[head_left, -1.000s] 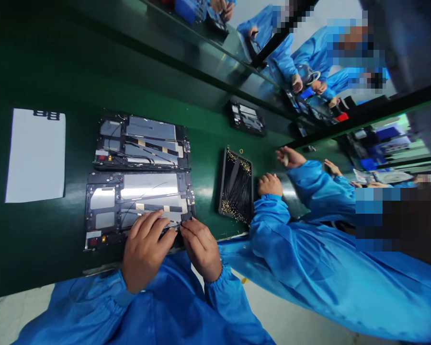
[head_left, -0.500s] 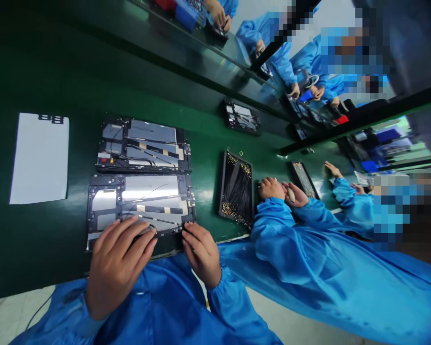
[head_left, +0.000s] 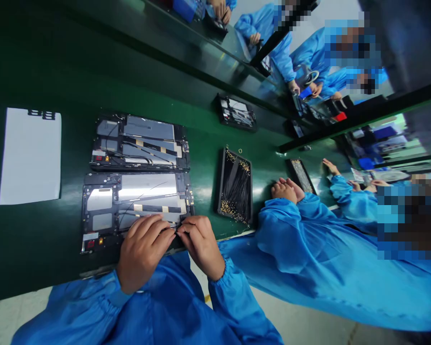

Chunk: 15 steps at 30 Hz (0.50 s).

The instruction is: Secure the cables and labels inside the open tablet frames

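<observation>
Two black tablet housings with silver panels lie side by side on the green bench. My hands are at the lower edge of the nearer housing [head_left: 147, 187], and the other housing [head_left: 140, 143] lies beyond it, untouched. My left hand [head_left: 141, 254] and my right hand [head_left: 201, 247] meet there, fingertips pinched together on a thin black cable [head_left: 153, 218]. The fingers hide the exact grip. A black tray of fine black wires with gold ends [head_left: 235, 187] stands just past my right hand, apart from it.
A white sheet [head_left: 30, 155] lies at the bench's far left, and another tablet housing [head_left: 236, 112] sits near the far edge. A co-worker's hands [head_left: 283, 190] rest close by, next to a narrow tray [head_left: 300, 176]. Several blue-coated people work at a bench beyond.
My left hand has swung back from lower left to meet my right hand at the housing's edge. The co-worker's hands have shifted right, toward the narrow tray.
</observation>
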Motion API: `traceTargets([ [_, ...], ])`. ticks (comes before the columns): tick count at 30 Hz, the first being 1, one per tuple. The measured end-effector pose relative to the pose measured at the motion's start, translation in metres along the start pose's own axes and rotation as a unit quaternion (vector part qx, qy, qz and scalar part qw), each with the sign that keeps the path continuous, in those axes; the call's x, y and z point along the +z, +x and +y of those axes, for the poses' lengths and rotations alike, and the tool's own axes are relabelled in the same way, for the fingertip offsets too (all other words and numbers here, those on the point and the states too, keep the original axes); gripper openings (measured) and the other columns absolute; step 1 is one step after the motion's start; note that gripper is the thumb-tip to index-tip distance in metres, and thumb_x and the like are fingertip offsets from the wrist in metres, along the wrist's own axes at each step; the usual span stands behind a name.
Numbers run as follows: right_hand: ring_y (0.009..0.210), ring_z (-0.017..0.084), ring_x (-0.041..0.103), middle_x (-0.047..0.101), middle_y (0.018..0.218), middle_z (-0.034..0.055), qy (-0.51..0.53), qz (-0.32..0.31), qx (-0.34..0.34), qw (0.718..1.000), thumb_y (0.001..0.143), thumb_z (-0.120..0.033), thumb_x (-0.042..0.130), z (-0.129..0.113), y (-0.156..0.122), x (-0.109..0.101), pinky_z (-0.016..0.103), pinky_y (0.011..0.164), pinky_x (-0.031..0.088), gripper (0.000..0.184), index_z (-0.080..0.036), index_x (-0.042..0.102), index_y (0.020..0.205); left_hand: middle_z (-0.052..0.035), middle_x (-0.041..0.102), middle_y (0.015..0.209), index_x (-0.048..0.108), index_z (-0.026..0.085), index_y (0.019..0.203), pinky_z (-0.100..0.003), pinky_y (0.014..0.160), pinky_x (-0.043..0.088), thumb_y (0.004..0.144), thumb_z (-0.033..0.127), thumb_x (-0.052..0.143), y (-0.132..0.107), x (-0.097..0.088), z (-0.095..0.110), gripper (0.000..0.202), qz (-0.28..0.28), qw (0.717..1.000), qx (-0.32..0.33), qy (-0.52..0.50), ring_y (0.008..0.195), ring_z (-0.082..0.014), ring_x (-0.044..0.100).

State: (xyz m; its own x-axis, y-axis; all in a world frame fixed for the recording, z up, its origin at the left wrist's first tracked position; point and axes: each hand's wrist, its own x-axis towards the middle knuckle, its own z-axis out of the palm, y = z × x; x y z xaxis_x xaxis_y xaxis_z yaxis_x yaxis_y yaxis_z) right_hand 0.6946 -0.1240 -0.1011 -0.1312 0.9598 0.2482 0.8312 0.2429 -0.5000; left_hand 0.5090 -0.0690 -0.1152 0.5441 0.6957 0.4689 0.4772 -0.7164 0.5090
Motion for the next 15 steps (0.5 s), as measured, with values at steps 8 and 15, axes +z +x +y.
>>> traceTargets([
  [8,0.099,0.021,0.059,0.065,0.102,0.0083,-0.023,0.018,-0.025,0.999,0.099,-0.016,0.058,0.0022,-0.0031,0.0036,0.037,0.085,0.049,0.009,-0.02,0.06,0.107,-0.0015,0.068,0.102,0.064,0.018,0.097,-0.037,0.096,0.04,0.097,0.017,0.057,0.0067,-0.0034,0.0028,0.007,-0.016,0.999,-0.028,-0.006,0.11,-0.0223,0.059],
  [15,0.101,0.021,0.059,0.064,0.104,0.0096,-0.031,0.025,-0.031,0.999,0.099,-0.014,0.056,0.0032,-0.0068,0.0061,0.038,0.086,0.051,0.013,-0.02,0.059,0.111,-0.0016,0.069,0.1,0.065,0.019,0.093,-0.036,0.093,0.041,0.099,0.019,0.053,0.0061,-0.0034,0.0024,0.013,-0.021,0.999,-0.026,-0.016,0.108,-0.0211,0.06],
])
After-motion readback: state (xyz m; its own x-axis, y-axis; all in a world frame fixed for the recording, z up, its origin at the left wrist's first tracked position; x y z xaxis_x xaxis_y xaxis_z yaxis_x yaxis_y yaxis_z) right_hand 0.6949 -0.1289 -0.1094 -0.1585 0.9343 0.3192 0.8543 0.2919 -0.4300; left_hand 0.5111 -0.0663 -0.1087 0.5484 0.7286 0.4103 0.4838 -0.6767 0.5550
